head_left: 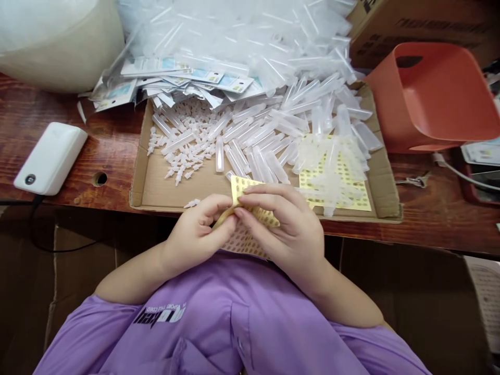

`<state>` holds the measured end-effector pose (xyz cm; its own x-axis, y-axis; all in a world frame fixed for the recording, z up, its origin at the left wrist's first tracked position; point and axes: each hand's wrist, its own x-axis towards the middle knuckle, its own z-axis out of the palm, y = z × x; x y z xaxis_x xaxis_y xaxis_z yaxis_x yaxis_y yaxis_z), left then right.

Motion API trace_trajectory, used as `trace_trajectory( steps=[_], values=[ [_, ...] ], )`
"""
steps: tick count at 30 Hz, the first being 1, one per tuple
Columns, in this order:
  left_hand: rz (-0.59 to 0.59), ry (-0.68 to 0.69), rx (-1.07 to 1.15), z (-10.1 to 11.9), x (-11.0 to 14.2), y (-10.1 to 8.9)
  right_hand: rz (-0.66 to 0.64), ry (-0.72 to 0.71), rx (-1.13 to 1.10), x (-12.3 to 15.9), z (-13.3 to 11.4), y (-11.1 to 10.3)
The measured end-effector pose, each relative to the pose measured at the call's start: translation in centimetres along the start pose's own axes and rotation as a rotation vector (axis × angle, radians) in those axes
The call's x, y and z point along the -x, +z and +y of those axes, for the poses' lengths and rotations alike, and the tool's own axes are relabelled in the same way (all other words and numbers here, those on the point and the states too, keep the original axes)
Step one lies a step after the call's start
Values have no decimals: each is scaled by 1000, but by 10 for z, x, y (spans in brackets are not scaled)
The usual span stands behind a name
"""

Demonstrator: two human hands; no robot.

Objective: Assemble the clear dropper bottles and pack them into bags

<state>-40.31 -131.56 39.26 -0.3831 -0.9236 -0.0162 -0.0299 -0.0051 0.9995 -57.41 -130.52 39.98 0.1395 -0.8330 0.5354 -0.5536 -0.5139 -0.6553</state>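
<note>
Both hands meet in front of my chest on a yellow sticker sheet (246,237) printed with rows of small dark oval labels. My left hand (199,226) is closed, pinching the sheet's bent edge between thumb and fingers. From the other side my right hand (291,224) grips the same sheet, thumb below and fingers over its top. Just beyond them lies a shallow cardboard tray (187,200). In it are many clear plastic tubes (258,135) and a heap of small white pointed tips (187,156). A second yellow sticker sheet (357,195) lies at the tray's right, partly under translucent pieces.
A white power bank (50,159) with a cable lies at left, below a large pale container (58,41). Printed cards (187,73) and bagged tubes (234,31) pile up behind the tray. An orange bin (390,104) and a key (416,180) are at right.
</note>
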Motion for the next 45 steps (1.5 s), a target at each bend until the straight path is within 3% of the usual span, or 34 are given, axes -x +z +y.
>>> trace_trajectory(
  steps=[7, 16, 20, 23, 27, 32, 39, 45],
  values=[
    [-34, 184, -248, -1, 1, -1, -22, 14, -36, 4, -2, -7],
    [-36, 233, -308, 2, -2, -4, -3, 5, -31, 2, 0, -3],
    [-36, 181, -243, 2, -1, -4, -19, -38, -8, 2, 0, -2],
    [-68, 72, -43, 3, -1, -5, -9, -74, -70, 2, 0, -4],
    [-64, -128, 291, 8, 0, -8, 82, -69, -203, 0, 6, -6],
    [-76, -290, 432, 12, 0, -12, 180, -81, -236, -3, 19, 1],
    [-80, -224, 376, 13, 1, -12, 148, -33, -193, -4, 18, 11],
    [-17, -66, 147, 12, 0, -10, 84, 4, -141, -3, 12, 10]
  ],
)
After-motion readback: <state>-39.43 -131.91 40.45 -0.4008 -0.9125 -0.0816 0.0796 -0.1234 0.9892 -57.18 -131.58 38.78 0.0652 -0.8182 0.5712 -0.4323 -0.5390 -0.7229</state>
